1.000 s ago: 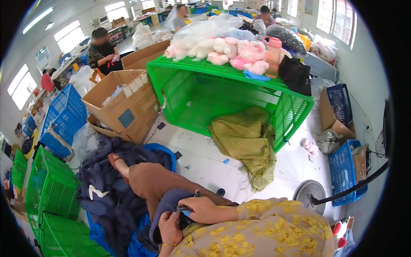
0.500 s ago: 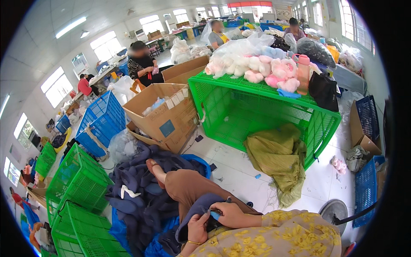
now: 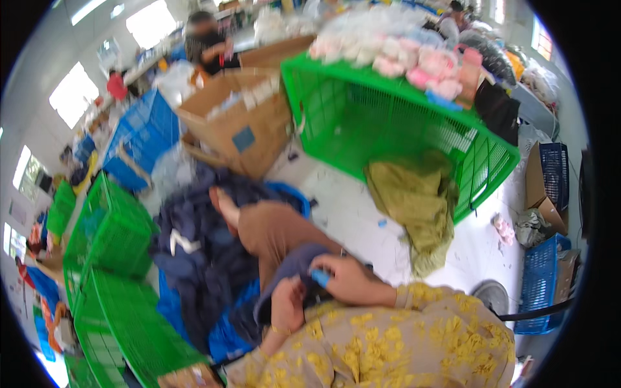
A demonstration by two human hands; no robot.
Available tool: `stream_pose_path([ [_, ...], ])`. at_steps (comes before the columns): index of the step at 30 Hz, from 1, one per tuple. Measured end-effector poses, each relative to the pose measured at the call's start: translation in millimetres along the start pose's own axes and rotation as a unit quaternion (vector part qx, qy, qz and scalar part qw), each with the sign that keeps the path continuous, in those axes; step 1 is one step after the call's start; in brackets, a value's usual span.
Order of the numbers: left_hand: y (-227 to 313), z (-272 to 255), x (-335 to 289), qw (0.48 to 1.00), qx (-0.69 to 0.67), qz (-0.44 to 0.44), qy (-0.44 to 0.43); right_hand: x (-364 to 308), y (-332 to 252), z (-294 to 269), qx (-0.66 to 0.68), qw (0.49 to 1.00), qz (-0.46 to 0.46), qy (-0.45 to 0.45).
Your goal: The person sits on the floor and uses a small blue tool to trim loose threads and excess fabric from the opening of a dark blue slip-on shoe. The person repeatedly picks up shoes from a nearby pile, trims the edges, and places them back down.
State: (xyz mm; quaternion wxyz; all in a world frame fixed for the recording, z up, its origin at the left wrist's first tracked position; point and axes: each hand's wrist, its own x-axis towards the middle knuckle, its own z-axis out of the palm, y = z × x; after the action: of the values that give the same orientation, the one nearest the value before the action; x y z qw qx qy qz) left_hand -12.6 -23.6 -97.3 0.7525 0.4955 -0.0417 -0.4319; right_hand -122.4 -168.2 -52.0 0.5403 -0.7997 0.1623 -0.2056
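Note:
Across my lap lies a navy padded fabric piece (image 3: 292, 264), partly covered by my hands. My left hand (image 3: 286, 307) is closed on its near edge, fingers bent inward. Close by on the right, my right hand (image 3: 349, 279) rests over the same piece with curled fingers; blur and the hand itself hide what they grip. A small blue patch (image 3: 319, 277) shows at its fingertips. Left of my legs, a heap of similar navy pieces (image 3: 207, 278) sits on blue sheeting (image 3: 171, 301), with a white scrap (image 3: 184, 242) on top.
Green crates (image 3: 139, 323) stand at the left. Ahead are a cardboard box (image 3: 242, 123) and a large green crate (image 3: 398, 87) on its side, bearing pink plush toys (image 3: 436, 64). Olive cloth (image 3: 417, 207) spills from it. Another person (image 3: 207, 45) sits beyond the box.
The view has tilted down and blurred. My right hand has shifted so its fingers arch over the navy piece, and my hands are slightly farther apart. The left still holds the edge.

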Motion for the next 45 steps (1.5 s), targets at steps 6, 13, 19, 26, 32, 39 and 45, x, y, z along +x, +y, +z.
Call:
stream_pose_path([
  [6, 8.6, 14.3, -10.3, 0.995, -0.083, -0.035, 0.042, 2.6, 0.7, -5.3, 0.232, 0.960, 0.157, -0.017],
  [13, 8.4, 10.9, -9.6, 0.997, -0.060, -0.042, 0.020, 5.5, -19.3, -12.0, 0.280, 0.913, 0.294, -0.047],
  [19, 10.8, 11.5, -10.3, 0.998, -0.049, -0.038, -0.006, 0.0, 8.7, -0.6, 0.066, 0.989, 0.130, -0.019],
  [26, 12.4, 13.8, -11.5, 0.998, -0.054, -0.044, 0.006, -2.2, 3.6, 5.1, -0.023, 0.996, 0.086, -0.002],
  [32, 11.1, 12.0, -12.5, 0.998, -0.055, -0.039, 0.006, -2.0, 1.5, 7.8, -0.089, 0.996, 0.024, 0.011],
  [39, 12.6, 15.6, -13.1, 0.998, -0.050, -0.047, 0.015, -5.3, 7.3, 15.3, -0.168, 0.984, -0.058, 0.034],
  [45, 12.5, 20.5, -13.0, 0.998, -0.035, -0.047, 0.020, -6.7, 10.8, 17.4, -0.169, 0.982, -0.064, 0.048],
])
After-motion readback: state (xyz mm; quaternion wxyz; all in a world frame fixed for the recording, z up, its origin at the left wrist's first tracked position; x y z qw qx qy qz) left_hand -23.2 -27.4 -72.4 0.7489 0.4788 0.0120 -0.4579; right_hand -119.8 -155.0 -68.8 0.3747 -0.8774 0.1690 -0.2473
